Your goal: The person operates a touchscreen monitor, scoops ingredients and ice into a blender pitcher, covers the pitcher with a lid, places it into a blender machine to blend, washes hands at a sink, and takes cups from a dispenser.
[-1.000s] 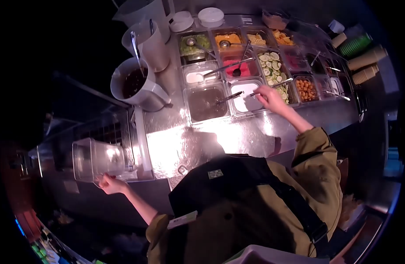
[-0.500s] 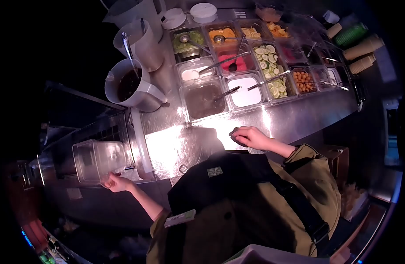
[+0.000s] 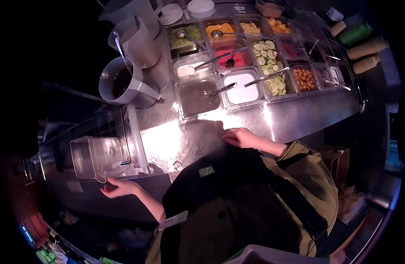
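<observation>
Container (image 3: 94,157), clear and box-shaped, is between eight and nine o'clock of your view, over the left end of the metal counter (image 3: 165,147). Your left hand (image 3: 120,188) is at eight o'clock, just beside the container's lower rim. Its fingers are bent and partly spread, pinching nothing that can be seen; whether a fingertip touches this rim, you cannot tell.

Your right hand (image 3: 244,137) is near the middle, toward three o'clock, low over the counter and near your dark apron (image 3: 196,187). Its fingers are curled downward and close together; if they hold something small, it is hidden.

At twelve o'clock is a tub of greyish liquid (image 3: 196,99), and at one o'clock a tub of white food (image 3: 241,90). One long utensil (image 3: 267,76) reaches from the white one across the tub of round slices (image 3: 268,61). At ten o'clock stands a pitcher of dark liquid (image 3: 141,88).
</observation>
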Tool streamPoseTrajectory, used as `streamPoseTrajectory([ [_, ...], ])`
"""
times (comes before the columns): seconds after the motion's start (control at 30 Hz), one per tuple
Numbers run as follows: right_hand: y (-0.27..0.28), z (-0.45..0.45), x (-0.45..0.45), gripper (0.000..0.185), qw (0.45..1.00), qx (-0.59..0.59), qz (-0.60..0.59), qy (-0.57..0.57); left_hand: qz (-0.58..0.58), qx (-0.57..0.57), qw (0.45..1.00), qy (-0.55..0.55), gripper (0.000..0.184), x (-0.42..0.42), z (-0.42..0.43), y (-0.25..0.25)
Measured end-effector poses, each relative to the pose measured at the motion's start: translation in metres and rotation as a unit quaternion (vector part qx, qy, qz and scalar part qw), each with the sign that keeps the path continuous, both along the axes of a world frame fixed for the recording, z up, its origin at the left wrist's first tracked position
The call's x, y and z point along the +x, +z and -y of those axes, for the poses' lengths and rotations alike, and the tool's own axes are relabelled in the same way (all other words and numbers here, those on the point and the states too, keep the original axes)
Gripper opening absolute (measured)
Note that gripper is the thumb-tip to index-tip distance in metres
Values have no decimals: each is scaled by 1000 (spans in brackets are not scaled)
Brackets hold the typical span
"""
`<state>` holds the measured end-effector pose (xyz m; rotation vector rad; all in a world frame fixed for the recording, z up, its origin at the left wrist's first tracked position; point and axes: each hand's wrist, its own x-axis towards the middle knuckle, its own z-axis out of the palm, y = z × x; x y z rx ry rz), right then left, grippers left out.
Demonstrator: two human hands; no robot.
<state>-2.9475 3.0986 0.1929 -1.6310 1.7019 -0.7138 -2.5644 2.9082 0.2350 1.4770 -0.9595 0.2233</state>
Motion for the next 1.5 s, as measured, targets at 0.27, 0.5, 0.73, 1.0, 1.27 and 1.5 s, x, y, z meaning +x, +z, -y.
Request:
streamPoseTrajectory([
  [0.27, -17, -3, 5, 8, 988, -63, 133, 36, -8, -62, 986, -155, 34, -81, -12, 15],
  [0.5, -21, -8, 17, 26, 990, -124, 69, -1, -27, 85, 932, -351, 28, -135, -30, 5],
  [0.73, -16, -7, 17, 16, 990, 56, 130, -12, 205, 283, 763, -544, 22, -167, -42, -37],
  [1.0, 5, -8, 18, 16, 998, -68, 6, -9, 237, 331, 716, -567, 32, -179, -39, -47],
  [1.27, 10, -8, 25, 14, 992, -3, 119, -44, 254, 352, 705, -561, 36, -163, -45, -58],
  [1.5, -5, -2, 23, 14, 997, 32, 50, 55, 258, 363, 696, -564, 38, -160, -49, -59],
])
